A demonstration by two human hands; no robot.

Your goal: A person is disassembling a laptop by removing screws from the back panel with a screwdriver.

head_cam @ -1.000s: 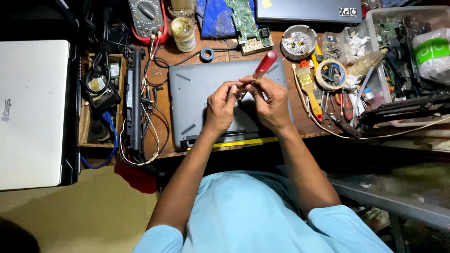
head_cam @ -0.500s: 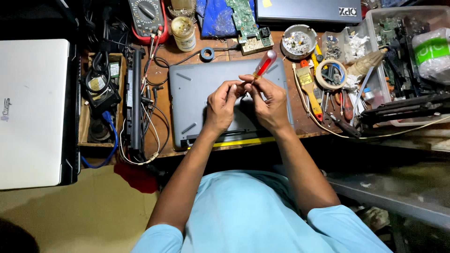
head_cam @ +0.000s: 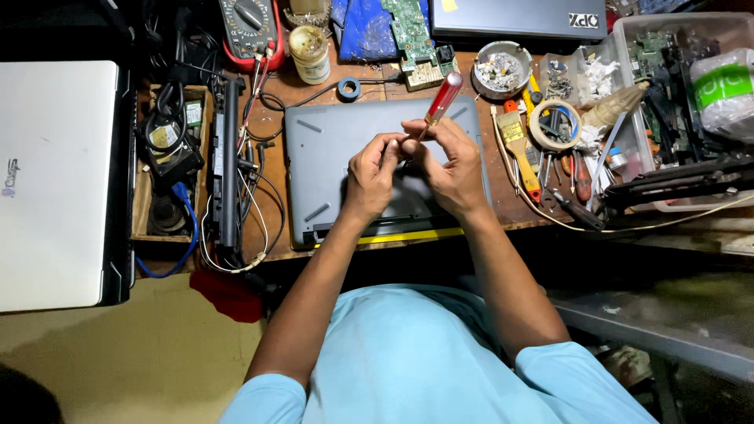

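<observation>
both hands are working just above the grey laptop (head_cam: 330, 157), which is lying shut, underside up, in the middle of the desk (head_cam: 275, 86). right hand (head_cam: 449, 169) is closing around the shaft end of the red-handled screwdriver (head_cam: 440, 102), handle sticking up and away toward the far edge. left hand (head_cam: 371, 173) is curling in, fingertips pinching at the driver tip; probably a screw or bit between them, but it's too small to tell.

doing this step well, my read: keep both hands low over the laptop so anything that's dropped is landing on the flat grey panel and not in the cable mess to the left. keep the pinch light and square to the tip, with the right hand steadying the shaft rather than twisting it. don't let the handle swing toward the round dish of small parts (head_cam: 503, 69) just behind it.

hand state: right is gripping the screwdriver, fingers wrapping tight. left isn't open; thumb and fingers are meeting at the tip, palm empty as far as i can see.

around: multimeter (head_cam: 250, 23) at the far left, green circuit board (head_cam: 410, 31) behind the laptop, paintbrush (head_cam: 520, 149) and tape roll (head_cam: 554, 124) to the right, white laptop (head_cam: 55, 180) off on the left side.
</observation>
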